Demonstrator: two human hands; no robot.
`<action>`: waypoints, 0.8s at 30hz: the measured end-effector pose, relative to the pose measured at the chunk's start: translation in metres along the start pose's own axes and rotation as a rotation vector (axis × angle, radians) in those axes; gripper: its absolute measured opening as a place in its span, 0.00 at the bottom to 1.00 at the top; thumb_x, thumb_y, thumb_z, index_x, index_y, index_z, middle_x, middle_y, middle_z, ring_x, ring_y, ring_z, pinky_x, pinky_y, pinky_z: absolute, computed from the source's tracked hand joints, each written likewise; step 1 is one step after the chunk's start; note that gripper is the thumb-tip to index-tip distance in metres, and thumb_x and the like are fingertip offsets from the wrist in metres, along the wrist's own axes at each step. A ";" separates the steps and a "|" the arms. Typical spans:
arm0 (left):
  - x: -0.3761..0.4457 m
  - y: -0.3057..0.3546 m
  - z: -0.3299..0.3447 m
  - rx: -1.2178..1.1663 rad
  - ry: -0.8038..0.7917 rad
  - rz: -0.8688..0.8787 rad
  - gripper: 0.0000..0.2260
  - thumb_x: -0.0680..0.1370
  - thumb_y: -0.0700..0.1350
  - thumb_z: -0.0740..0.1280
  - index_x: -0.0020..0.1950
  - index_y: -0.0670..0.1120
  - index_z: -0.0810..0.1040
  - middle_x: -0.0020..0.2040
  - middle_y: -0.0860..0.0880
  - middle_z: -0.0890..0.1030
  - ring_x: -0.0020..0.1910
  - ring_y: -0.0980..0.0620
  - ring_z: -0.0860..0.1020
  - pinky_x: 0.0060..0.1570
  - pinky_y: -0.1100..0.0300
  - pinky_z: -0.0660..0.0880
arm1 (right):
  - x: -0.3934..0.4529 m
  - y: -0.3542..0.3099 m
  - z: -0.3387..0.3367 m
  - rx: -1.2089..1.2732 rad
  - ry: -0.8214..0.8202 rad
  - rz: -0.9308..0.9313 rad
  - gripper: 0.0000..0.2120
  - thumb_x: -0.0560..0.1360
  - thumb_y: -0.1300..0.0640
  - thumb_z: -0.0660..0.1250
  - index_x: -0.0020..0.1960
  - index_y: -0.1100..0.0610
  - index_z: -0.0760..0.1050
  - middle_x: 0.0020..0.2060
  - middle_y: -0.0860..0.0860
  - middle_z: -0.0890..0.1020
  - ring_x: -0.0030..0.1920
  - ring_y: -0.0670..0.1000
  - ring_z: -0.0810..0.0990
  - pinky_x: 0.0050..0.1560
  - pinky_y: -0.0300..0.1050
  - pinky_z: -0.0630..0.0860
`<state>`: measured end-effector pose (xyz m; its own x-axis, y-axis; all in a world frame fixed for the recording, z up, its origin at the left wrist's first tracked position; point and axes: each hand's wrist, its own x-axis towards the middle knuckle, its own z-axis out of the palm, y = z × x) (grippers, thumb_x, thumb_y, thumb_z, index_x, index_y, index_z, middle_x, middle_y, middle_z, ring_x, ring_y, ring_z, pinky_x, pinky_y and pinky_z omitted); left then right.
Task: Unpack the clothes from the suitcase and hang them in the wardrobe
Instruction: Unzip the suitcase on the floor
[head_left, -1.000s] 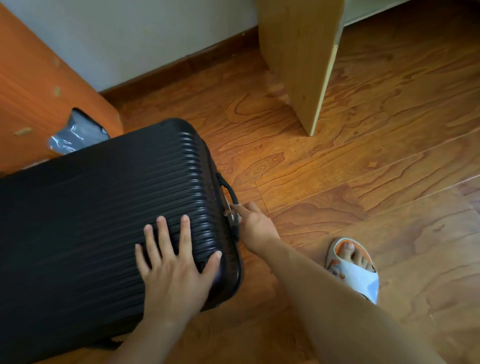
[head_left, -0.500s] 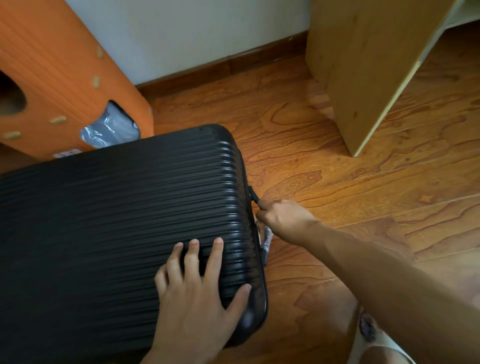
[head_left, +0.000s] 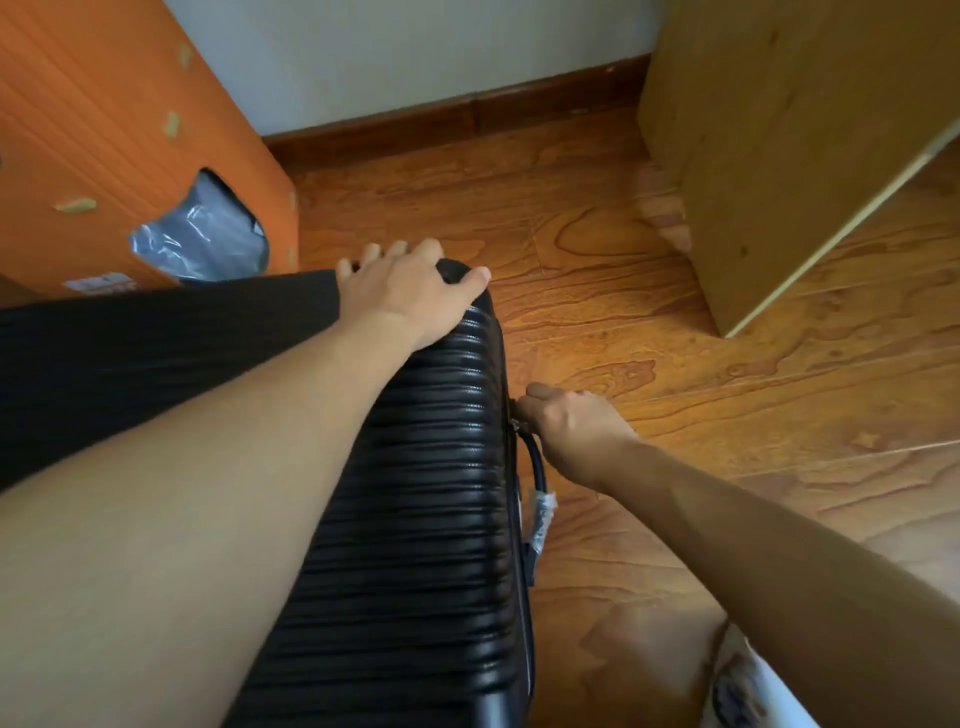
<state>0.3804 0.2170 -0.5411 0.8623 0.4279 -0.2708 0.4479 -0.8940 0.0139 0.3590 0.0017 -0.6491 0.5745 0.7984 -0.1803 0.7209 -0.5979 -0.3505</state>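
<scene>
Suitcase (head_left: 426, 499) first: in the head view, the only view you have, the black ribbed hard shell lies flat on the wooden floor (head_left: 649, 322), shut. Its long axis runs from the lower edge of the picture up and away from you, toward the skirting board (head_left: 467, 117), and its far rounded corner points that way too.

Your left hand (head_left: 400, 291) sits on that far corner of the suitcase. The forearm stretches straight along the top of the shell, palm down; the fingers bend over the far edge and the thumb lies spread along the right rim, so the hand grips the corner.

Your right hand (head_left: 569, 431) is at the right side of the suitcase, about halfway along it, with the forearm coming in from the lower right. Its fingers are curled tight against the seam beside the black side handle (head_left: 537, 467); what they pinch is hidden by the knuckles. Below the hand, a crinkled plastic tag (head_left: 543, 512) hangs on the handle.

Left of the suitcase's far end stands an orange box (head_left: 104, 130) with a cut-out showing grey plastic film (head_left: 202, 234). Right of the suitcase and well apart from it stands a pale wooden panel (head_left: 779, 156).
</scene>
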 end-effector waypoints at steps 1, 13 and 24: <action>-0.018 0.004 0.003 -0.006 0.002 0.026 0.34 0.75 0.76 0.49 0.69 0.57 0.73 0.69 0.48 0.75 0.70 0.41 0.68 0.69 0.39 0.61 | -0.017 -0.005 -0.002 0.001 -0.055 0.009 0.16 0.77 0.65 0.61 0.62 0.52 0.73 0.54 0.50 0.74 0.48 0.60 0.80 0.39 0.48 0.65; -0.303 0.073 0.051 -0.091 -0.298 0.432 0.26 0.74 0.70 0.60 0.63 0.55 0.78 0.61 0.51 0.78 0.66 0.45 0.73 0.75 0.39 0.57 | -0.205 0.002 -0.011 -0.001 -0.530 -0.033 0.12 0.79 0.57 0.63 0.61 0.51 0.68 0.56 0.52 0.79 0.54 0.58 0.81 0.45 0.50 0.71; -0.314 0.085 0.073 -0.031 -0.253 0.470 0.25 0.75 0.66 0.60 0.60 0.49 0.79 0.56 0.46 0.78 0.59 0.42 0.73 0.73 0.36 0.60 | -0.091 -0.001 0.013 -0.262 -0.273 -0.612 0.12 0.70 0.65 0.73 0.50 0.57 0.76 0.37 0.53 0.78 0.28 0.55 0.77 0.26 0.45 0.64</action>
<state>0.1301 -0.0030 -0.5247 0.8894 -0.0664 -0.4524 0.0374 -0.9755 0.2167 0.3011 -0.0697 -0.6445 -0.0554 0.9648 -0.2571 0.9716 -0.0073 -0.2365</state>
